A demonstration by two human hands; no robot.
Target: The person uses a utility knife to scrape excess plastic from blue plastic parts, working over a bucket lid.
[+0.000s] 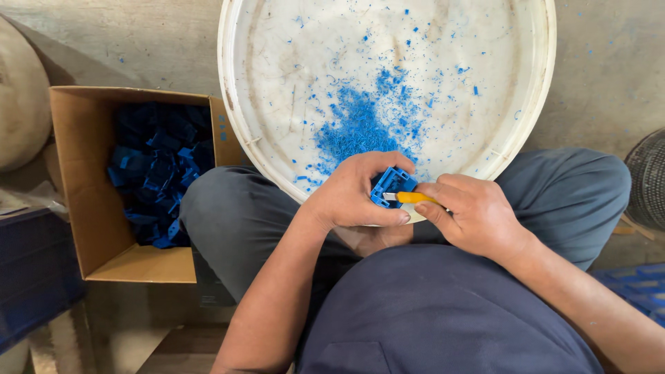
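My left hand grips a small blue plastic part just above the near rim of a large white round basin. My right hand holds a yellow-handled knife whose tip rests against the blue part. A heap of blue plastic shavings lies in the basin just beyond my hands. Both hands sit over my lap, between my crossed legs in dark trousers.
An open cardboard box with several blue plastic parts stands on the floor at the left. A dark blue crate is at the far left, a wire mesh object at the right edge.
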